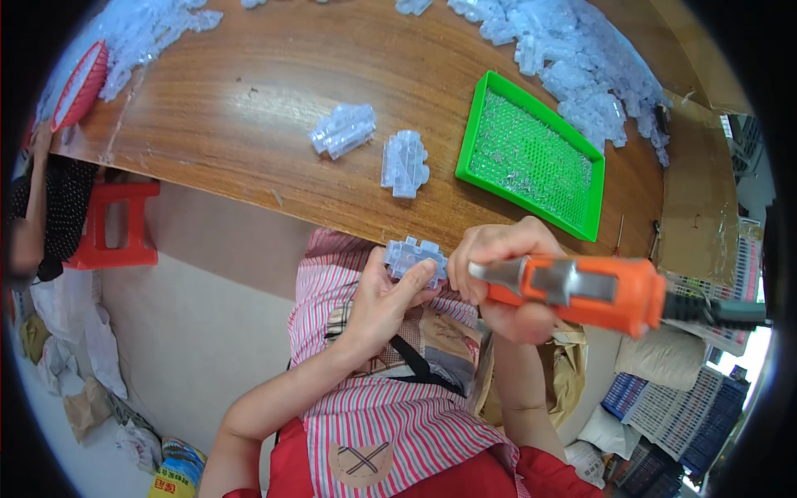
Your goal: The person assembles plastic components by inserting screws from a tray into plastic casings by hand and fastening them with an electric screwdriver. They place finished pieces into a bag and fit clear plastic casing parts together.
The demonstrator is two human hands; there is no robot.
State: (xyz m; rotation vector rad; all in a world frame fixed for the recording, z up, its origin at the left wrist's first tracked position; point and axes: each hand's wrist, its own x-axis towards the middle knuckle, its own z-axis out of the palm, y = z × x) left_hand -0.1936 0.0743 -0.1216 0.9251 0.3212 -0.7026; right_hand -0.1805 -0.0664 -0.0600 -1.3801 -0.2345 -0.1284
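My left hand (383,292) pinches a transparent plastic part (413,256) between thumb and fingers, just off the table's front edge. My right hand (516,249) is wrapped round an orange corded electric screwdriver (594,290), its metal nose pointing left toward the part. Fingertips of the right hand come close to the part's right side; whether they pinch anything small there I cannot make out. Beyond my hands, two similar parts lie on the table, one nearer (405,164) and one farther left (343,130). A green tray (531,207) of small metal pieces, apparently screws, sits at the right.
Heaps of transparent parts cover the far right (573,66) and far left (158,33) of the wooden table (274,108). A red basket (84,90) stands at the left, near another person's arm (35,191). A red stool (120,224) is below; cardboard (701,199) borders the right.
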